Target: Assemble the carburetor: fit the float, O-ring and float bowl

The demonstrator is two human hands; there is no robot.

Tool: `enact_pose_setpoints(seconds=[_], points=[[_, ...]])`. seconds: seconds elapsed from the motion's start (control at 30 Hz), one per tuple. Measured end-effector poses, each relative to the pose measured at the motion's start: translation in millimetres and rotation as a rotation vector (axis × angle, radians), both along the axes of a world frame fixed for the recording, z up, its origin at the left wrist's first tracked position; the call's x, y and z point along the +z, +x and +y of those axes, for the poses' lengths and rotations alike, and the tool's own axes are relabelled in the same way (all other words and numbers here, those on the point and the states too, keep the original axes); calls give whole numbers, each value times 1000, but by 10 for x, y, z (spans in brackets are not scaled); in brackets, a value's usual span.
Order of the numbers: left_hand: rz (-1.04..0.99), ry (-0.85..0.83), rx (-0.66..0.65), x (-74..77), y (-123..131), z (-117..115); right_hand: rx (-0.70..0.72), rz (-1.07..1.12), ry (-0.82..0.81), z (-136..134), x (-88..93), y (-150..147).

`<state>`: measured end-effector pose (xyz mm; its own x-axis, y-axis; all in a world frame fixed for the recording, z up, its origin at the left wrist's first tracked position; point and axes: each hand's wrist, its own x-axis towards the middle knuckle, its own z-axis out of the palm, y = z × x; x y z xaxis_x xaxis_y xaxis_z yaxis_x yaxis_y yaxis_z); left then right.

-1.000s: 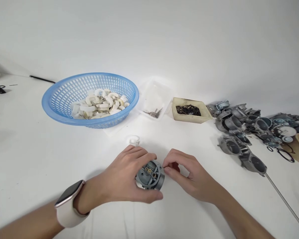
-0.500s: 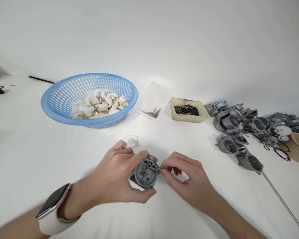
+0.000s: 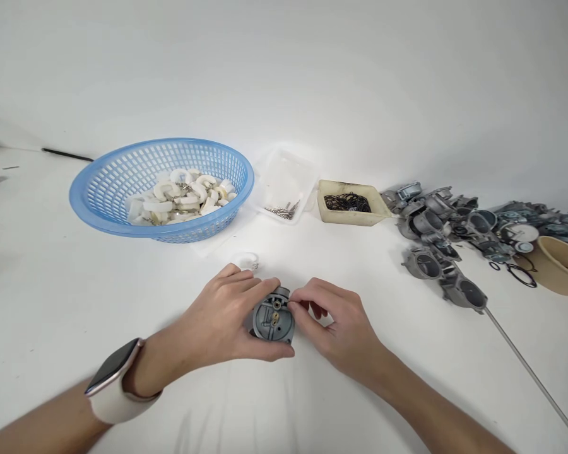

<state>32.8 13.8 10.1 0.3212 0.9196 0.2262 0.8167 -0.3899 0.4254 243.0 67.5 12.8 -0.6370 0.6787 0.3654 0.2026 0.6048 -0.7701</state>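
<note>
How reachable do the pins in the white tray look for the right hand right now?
Probably yes: the white tray is open-topped, with nothing covering the pins, though the right hand is occupied at the metal housing.

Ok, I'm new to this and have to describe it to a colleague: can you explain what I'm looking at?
There is no machine here, just a person's two bare hands, seen from a camera worn on the head, looking forward and down. The left hand grips a round grey metal part. The right hand pinches a thin piece at its edge, too small to identify. On the white surface stand a blue basket of white curved parts, a white tray with metal pins, and a cream box of black rings. More metal parts lie piled at right.
</note>
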Motion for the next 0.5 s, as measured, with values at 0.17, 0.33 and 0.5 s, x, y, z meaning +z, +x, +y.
enact_pose_setpoints(seconds=[0.17,0.33,0.5], points=[[10,30,-9,-22,4,-1,-8,21,-12,3,-2,-12],[46,67,10,-28,23,3,11,25,-39,10,-7,-2],[30,106,-29,-27,25,11,2,42,-60,13,-2,5]])
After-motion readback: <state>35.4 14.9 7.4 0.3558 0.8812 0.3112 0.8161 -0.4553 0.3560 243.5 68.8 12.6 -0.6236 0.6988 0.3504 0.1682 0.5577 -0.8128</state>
